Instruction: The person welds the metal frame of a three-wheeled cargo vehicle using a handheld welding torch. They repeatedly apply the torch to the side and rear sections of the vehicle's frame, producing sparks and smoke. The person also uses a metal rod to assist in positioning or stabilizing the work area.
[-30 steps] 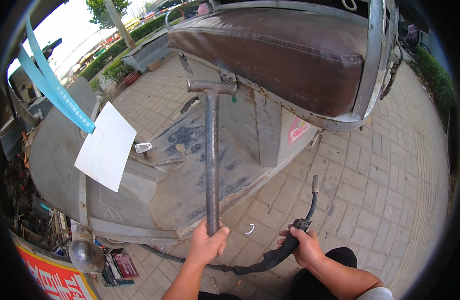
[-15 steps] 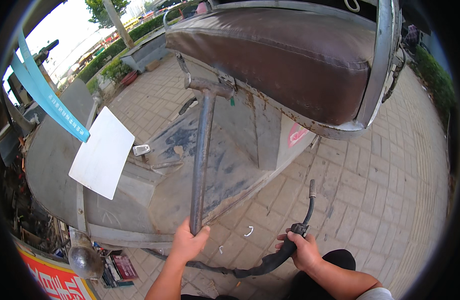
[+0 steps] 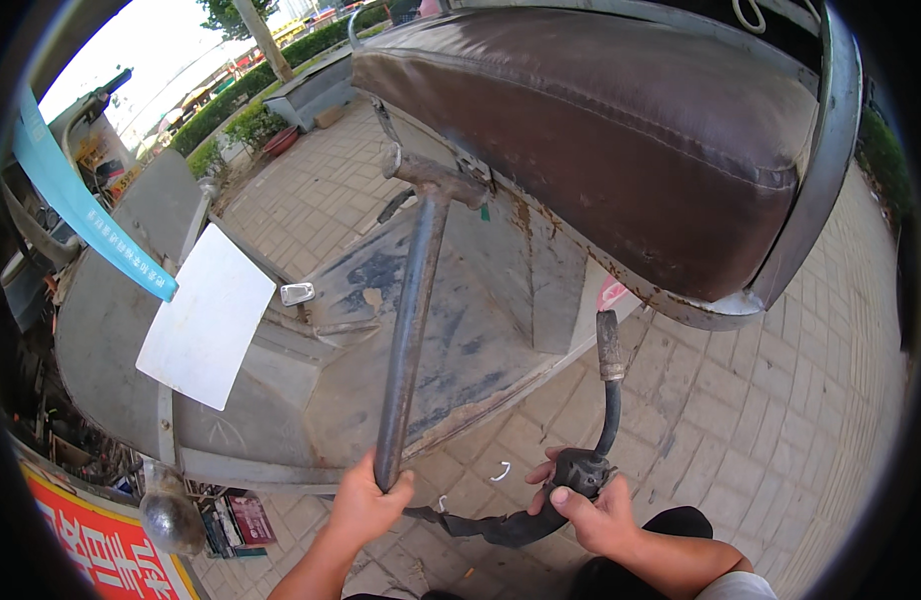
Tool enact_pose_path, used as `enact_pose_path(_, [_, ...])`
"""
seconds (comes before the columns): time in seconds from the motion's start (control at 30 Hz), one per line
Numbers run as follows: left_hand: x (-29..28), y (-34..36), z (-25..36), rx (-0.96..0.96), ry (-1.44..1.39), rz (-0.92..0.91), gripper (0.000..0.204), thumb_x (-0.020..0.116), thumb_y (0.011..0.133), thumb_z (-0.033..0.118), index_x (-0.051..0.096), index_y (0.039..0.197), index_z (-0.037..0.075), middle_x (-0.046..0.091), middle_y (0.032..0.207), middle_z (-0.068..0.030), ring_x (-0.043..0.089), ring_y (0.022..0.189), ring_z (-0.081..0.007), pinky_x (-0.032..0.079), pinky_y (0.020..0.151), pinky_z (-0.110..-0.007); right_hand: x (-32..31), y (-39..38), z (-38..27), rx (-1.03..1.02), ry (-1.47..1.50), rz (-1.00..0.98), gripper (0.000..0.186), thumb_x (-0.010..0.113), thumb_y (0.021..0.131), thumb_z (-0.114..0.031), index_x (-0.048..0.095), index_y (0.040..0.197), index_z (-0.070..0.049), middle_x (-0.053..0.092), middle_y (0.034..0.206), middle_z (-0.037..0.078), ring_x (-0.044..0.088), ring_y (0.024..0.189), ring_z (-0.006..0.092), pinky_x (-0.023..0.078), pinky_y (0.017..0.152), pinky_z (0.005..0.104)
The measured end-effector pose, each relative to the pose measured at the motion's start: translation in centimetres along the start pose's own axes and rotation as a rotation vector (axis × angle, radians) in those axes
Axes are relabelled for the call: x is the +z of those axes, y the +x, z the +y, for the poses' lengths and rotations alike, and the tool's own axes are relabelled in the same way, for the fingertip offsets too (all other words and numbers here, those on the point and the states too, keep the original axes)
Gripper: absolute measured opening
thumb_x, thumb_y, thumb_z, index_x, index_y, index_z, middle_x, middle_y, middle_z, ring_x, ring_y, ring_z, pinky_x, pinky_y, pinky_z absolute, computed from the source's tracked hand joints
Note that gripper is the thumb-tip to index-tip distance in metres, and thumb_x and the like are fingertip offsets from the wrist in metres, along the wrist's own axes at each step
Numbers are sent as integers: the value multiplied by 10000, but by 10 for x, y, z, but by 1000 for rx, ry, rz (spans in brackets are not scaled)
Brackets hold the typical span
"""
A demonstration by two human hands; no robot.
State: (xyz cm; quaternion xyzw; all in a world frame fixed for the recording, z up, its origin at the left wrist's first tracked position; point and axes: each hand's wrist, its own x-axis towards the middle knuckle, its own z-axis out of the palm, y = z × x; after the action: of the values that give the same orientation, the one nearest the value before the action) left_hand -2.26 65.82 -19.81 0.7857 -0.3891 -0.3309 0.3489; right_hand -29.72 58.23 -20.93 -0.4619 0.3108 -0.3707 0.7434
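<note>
Brown padded scooter seat (image 3: 621,140) cut off at top, its rusty rim overhead. Long grey steel T-handled bar (image 3: 413,310) gripped at lower end by left hand (image 3: 366,500). Black rubber hose (image 3: 591,450), partly hidden, clasped in right hand (image 3: 596,515).

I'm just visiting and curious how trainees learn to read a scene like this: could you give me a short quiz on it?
1. True or false: the left hand grips the lower end of the long metal bar.
2. What does the right hand hold: A) the black hose fitting, B) the white sheet?
3. What colour is the padded seat?

Key: 1 true; 2 A; 3 brown.
</note>
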Motion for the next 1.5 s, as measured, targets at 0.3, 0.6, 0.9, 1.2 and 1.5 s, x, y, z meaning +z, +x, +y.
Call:
enact_pose_path(0.3, [16,-23,29,-136,-180,-25,262,706,883,190,592,1051,26,556,641,7,517,525,-76,443,507,-273,21,36,2,-12,39,57,262,669,928,-172,560,1068,20,643,860,53,650,762,119,529,675,279])
enact_pose_path(0.6, [12,-8,-4,62,-122,32,332,697,883,292,601,979,-11,561,675,-32,514,623,-125,448,587,-304,27,45,-21,-40,-57,104,344,665,929,-179,530,1151,47,638,854,53,620,727,110,517,645,273])
enact_pose_path(0.9, [4,7,-7,217,-303,-173,390,548,996,401,508,963,15,537,610,-28,509,487,-92,400,458,-251,62,64,-22,-92,-78,214,477,611,953,-165,413,1301,93,659,992,131,639,680,164,543,647,305])
enact_pose_path(1.2, [0,33,-36,186,-183,-147,403,644,932,383,589,1017,-7,590,640,-59,569,562,-174,470,551,-326,68,77,-20,-56,-57,301,482,603,957,-171,409,1324,73,659,1002,138,642,676,170,544,639,309])
enact_pose_path(1.5, [-20,38,-30,171,-36,-102,389,679,896,375,593,965,3,597,665,-116,581,600,-222,488,603,-370,67,75,-21,-73,-80,295,488,603,963,-179,405,1331,74,657,992,136,647,670,170,539,626,309])
